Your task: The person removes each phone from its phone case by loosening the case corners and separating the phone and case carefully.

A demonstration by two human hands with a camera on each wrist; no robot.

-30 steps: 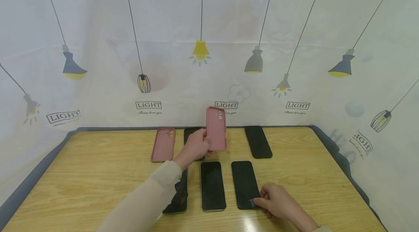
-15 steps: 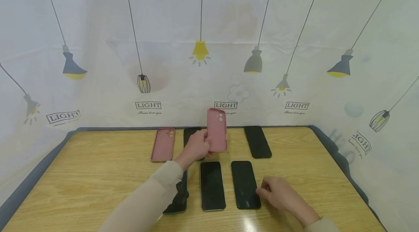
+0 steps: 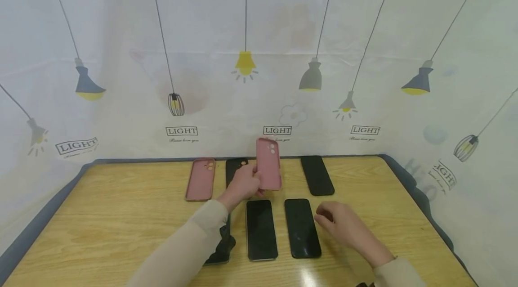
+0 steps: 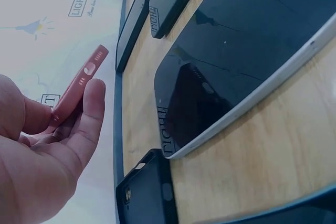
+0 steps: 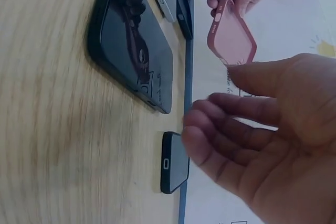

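Note:
My left hand (image 3: pixel 244 183) grips a pink phone case (image 3: pixel 269 164) by its lower left edge. The case stands nearly upright above the table, its hollow inside toward me, with a camera cutout at the top right. In the right wrist view the case (image 5: pixel 233 40) looks empty. My right hand (image 3: pixel 347 227) hovers just right of a black-screened phone (image 3: pixel 302 229), apart from it. Its fingers (image 5: pixel 231 135) are loosely curled and hold nothing. Beside that phone lies another phone (image 3: pixel 261 231), screen up. A third dark phone (image 3: pixel 220 253) is partly hidden by my left sleeve.
A second pink case (image 3: pixel 201 180) lies at the back left of the wooden table (image 3: pixel 121 219). Next to it is a black case (image 3: pixel 234 169), partly behind my left hand. A black phone or case (image 3: pixel 318 175) lies at the back right. A lamp-print curtain (image 3: pixel 226 21) hangs behind.
My right hand has left the right front phone's lower edge, where its thumb touched, and moved up and slightly away. My left hand has lowered the pink case slightly.

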